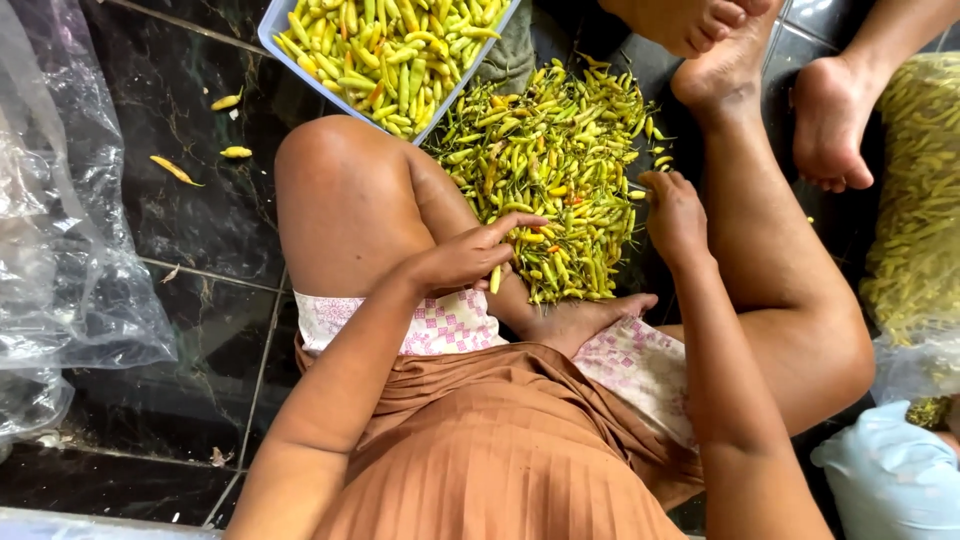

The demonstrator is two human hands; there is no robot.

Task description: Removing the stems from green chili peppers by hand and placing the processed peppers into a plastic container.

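The person sits on a dark tiled floor (200,220) with legs folded around a pile of small chili peppers (555,170), mostly green and yellow with a few orange ones. The pile lies on the floor between the bent left knee and the right shin, reaching from the foot tucked near the lap up toward a blue-grey tray (272,30).

The left hand (470,255) rests at the near left edge of the pile, against the inner thigh. Its fingers are stretched out and loosely curved, and 1 yellow-green chili (495,278) hangs from under them, pinched lightly; the grip is partly closed on that single pepper.

The right hand (675,215) sits at the right edge of the pile, back of the hand toward the camera, fingertips curled down among the peppers. Whether this grip holds anything cannot be told, since the fingers are hidden.

The tray stands at the top of the view, just beyond the left knee, filled with more chilies of the same colours. 3 loose yellow chilies (175,170) lie on the floor to the left of the knee. A crumpled clear plastic bag (60,220) fills the left side. At the upper right are another person's bare feet (830,120), and beside them a bag of more chilies (915,200).
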